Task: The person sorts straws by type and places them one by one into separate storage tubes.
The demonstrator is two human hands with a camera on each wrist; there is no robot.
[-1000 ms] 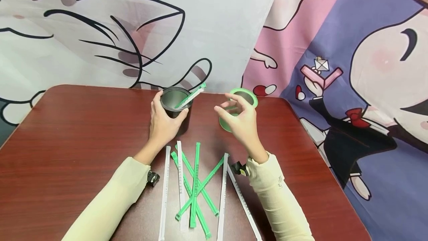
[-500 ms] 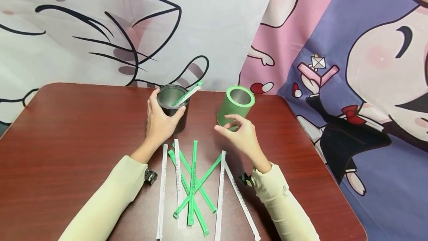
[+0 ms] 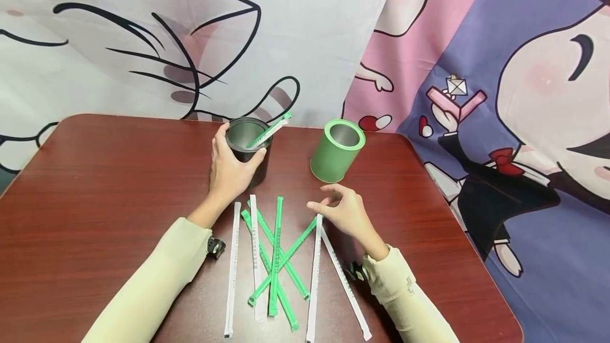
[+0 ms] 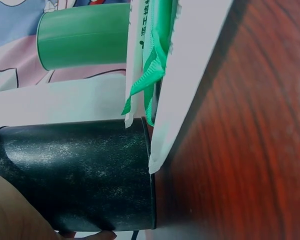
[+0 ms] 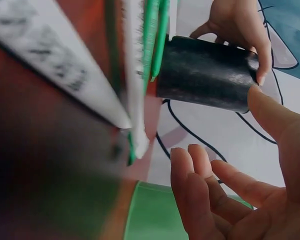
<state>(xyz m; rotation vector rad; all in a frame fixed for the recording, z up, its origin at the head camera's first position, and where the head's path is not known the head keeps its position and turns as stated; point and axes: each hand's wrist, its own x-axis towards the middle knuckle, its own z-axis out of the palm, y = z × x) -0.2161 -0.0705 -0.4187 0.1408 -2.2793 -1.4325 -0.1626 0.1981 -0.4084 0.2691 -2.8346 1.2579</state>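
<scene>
**Green and white straws wait as sorting goes on at a wooden table**

Dark red wood carried the whole scene: a table set before a cartoon-printed backdrop. At the left, the person's left hand was wrapped round the black cup, thumb and fingers curled on its wall to steady it. One wrapped straw leaned out of that cup, its end poking past the rim. In front of the cup, between the two forearms, lay the loose straws in a crossed heap, green ones over the middle and white ones along the sides. To the right of the heap, the right hand hovered just above the table, fingers loosely spread and holding nothing, with its fingertips near the top end of a white straw. Behind it, apart from both hands, stood the green cup, upright, with nothing visible inside.

By the look of it, the work was at the point of picking the next straw from the heap. That move would call for a pinch on one thin wrapper near its end, lifting it clear of the ones crossed beneath, then tipping it into a cup.
</scene>
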